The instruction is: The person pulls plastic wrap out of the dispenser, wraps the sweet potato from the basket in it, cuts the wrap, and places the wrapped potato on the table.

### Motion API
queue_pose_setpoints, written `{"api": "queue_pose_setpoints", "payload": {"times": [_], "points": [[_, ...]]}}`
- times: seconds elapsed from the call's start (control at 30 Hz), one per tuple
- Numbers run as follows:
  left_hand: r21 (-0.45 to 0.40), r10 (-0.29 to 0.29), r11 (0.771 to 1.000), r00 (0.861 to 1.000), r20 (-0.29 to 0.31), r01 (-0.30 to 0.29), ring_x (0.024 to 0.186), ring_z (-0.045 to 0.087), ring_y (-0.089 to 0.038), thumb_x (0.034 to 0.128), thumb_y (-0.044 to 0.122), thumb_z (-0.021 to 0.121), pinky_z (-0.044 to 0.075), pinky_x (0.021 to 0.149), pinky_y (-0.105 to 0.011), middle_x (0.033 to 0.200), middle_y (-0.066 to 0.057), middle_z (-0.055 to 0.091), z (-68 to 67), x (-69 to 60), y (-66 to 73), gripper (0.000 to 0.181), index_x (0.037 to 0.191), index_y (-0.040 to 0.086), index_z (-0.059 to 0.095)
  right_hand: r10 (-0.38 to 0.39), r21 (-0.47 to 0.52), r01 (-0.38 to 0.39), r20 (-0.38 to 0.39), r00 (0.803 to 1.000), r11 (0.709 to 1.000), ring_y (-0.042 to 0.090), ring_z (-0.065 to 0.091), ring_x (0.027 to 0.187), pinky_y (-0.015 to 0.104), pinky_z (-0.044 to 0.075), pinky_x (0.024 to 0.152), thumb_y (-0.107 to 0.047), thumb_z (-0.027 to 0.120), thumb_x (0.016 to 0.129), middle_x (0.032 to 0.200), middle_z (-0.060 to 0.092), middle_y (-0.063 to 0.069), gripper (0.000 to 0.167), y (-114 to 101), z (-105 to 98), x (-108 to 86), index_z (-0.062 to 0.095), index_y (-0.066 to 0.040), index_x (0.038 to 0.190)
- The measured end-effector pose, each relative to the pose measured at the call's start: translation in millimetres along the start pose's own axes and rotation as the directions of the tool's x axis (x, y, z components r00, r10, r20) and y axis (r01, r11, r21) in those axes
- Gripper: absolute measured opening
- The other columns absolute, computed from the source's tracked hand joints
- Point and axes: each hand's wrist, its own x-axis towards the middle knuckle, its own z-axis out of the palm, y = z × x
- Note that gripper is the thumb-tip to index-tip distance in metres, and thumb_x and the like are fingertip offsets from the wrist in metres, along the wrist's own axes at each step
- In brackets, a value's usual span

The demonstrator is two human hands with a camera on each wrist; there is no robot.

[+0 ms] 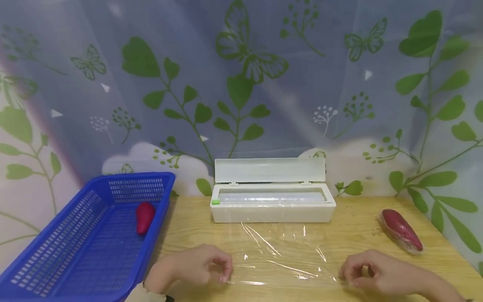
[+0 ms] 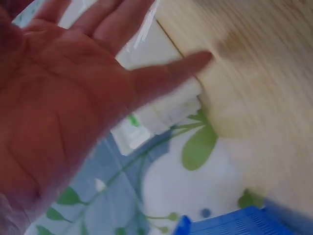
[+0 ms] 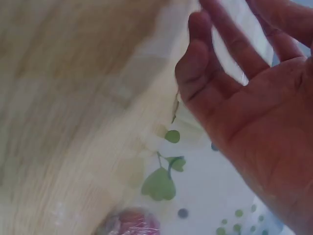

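Note:
A sheet of clear plastic wrap (image 1: 279,256) runs from the white wrap dispenser (image 1: 271,213) toward the front of the table. My left hand (image 1: 200,265) pinches its near left corner between thumb and fingers. At the near right corner, my right hand (image 1: 381,270) pinches the film in the same way. The dispenser's lid (image 1: 269,170) stands up, and a roll of wrap (image 1: 271,197) lies inside. In the left wrist view, the left hand (image 2: 63,93) shows its palm, little finger stretched out. The right wrist view has the right hand (image 3: 254,107) with fingers bent; the fingertip grip is out of sight.
A blue plastic basket (image 1: 86,251) stands at the left, holding a red, sweet-potato-shaped object (image 1: 145,218). Right of the dispenser lies a similar dark red object (image 1: 401,230) wrapped in clear film. A leaf-patterned curtain (image 1: 181,84) hangs behind the wooden table (image 1: 188,214).

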Motion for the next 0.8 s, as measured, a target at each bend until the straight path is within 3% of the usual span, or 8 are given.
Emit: {"api": "queue_pose_setpoints", "payload": {"times": [0.1, 0.2, 0.33, 0.47, 0.57, 0.67, 0.77, 0.8], "points": [[0.178, -0.07, 0.981, 0.997, -0.01, 0.071, 0.101, 0.058, 0.003, 0.0821, 0.002, 0.072, 0.051, 0.101, -0.029, 0.104, 0.009, 0.068, 6.1, -3.2, 10.1, 0.018, 0.083, 0.02, 0.071, 0.003, -0.106, -0.002, 0.005, 1.0, 0.994, -0.003, 0.055, 0.097, 0.02, 0.046, 0.069, -0.003, 0.062, 0.098, 0.11, 0.066, 0.002, 0.016, -2, 8, 0.3, 0.067, -0.018, 0.093], [0.295, -0.179, 0.937, 0.982, -0.057, 0.188, 0.113, 0.056, -0.002, 0.0828, 0.019, 0.079, 0.047, 0.104, -0.046, 0.12, 0.015, 0.061, 16.3, -6.7, 19.1, 0.016, 0.077, 0.032, 0.072, -0.011, -0.263, 0.013, 0.008, 1.0, 0.965, -0.007, 0.051, 0.093, 0.018, 0.043, 0.069, -0.005, 0.067, 0.095, 0.106, 0.057, -0.005, 0.02, -4, 16, 2.7, 0.069, -0.023, 0.088], [0.344, -0.247, 0.898, 0.962, -0.12, 0.273, 0.114, 0.054, -0.003, 0.0782, 0.023, 0.078, 0.043, 0.094, -0.057, 0.121, 0.019, 0.056, 26.3, -9.5, 26.1, 0.02, 0.071, 0.04, 0.071, -0.004, -0.416, 0.011, 0.018, 1.0, 0.909, -0.012, 0.045, 0.085, 0.013, 0.041, 0.067, -0.002, 0.071, 0.089, 0.104, 0.049, -0.011, 0.026, -7, 22, 7.5, 0.068, -0.027, 0.084], [0.358, -0.232, 0.894, 0.962, -0.14, 0.268, 0.11, 0.052, -0.001, 0.0763, 0.024, 0.076, 0.041, 0.086, -0.044, 0.117, 0.018, 0.056, 26.8, -8.4, 28.7, 0.018, 0.071, 0.041, 0.073, 0.046, -0.392, -0.034, 0.022, 0.999, 0.919, -0.012, 0.044, 0.084, 0.014, 0.041, 0.065, -0.006, 0.07, 0.092, 0.101, 0.048, -0.012, 0.022, -13, 18, 5.7, 0.07, -0.027, 0.085], [0.33, -0.253, 0.9, 0.958, -0.134, 0.284, 0.109, 0.053, -0.002, 0.0789, 0.027, 0.078, 0.043, 0.093, -0.054, 0.114, 0.019, 0.056, 24.4, -6.3, 32.7, 0.014, 0.076, 0.04, 0.072, 0.064, -0.393, -0.075, -0.04, 0.997, 0.916, -0.011, 0.046, 0.083, 0.016, 0.042, 0.063, -0.012, 0.069, 0.095, 0.099, 0.053, -0.016, 0.017, -19, 12, 5.9, 0.069, -0.029, 0.092], [0.366, -0.243, 0.888, 0.959, -0.142, 0.279, 0.111, 0.057, -0.005, 0.0828, 0.032, 0.079, 0.042, 0.098, -0.066, 0.115, 0.018, 0.059, 18.7, -3.0, 44.3, 0.01, 0.09, 0.036, 0.074, 0.04, -0.513, -0.117, -0.158, 0.987, 0.85, -0.005, 0.055, 0.087, 0.021, 0.049, 0.065, -0.021, 0.071, 0.097, 0.103, 0.06, -0.016, 0.01, -22, 8, 12.3, 0.068, -0.028, 0.104], [0.497, -0.162, 0.838, 0.972, -0.168, 0.226, 0.116, 0.06, -0.009, 0.0858, 0.036, 0.078, 0.045, 0.099, -0.064, 0.119, 0.014, 0.063, 7.0, 0.3, 64.2, 0.021, 0.106, 0.034, 0.073, 0.045, -0.644, -0.197, -0.244, 0.969, 0.739, 0.012, 0.065, 0.102, 0.034, 0.057, 0.077, -0.035, 0.072, 0.095, 0.119, 0.065, -0.009, 0.027, -22, 10, 18.4, 0.067, -0.028, 0.121], [0.54, -0.122, 0.818, 0.976, -0.179, 0.201, 0.116, 0.061, -0.01, 0.0868, 0.037, 0.077, 0.047, 0.098, -0.061, 0.12, 0.013, 0.064, 2.2, 0.9, 71.8, 0.024, 0.11, 0.033, 0.073, 0.057, -0.662, -0.214, -0.252, 0.966, 0.719, 0.019, 0.065, 0.109, 0.04, 0.059, 0.082, -0.04, 0.072, 0.095, 0.126, 0.065, -0.006, 0.035, -21, 11, 19.1, 0.065, -0.028, 0.127]]}}
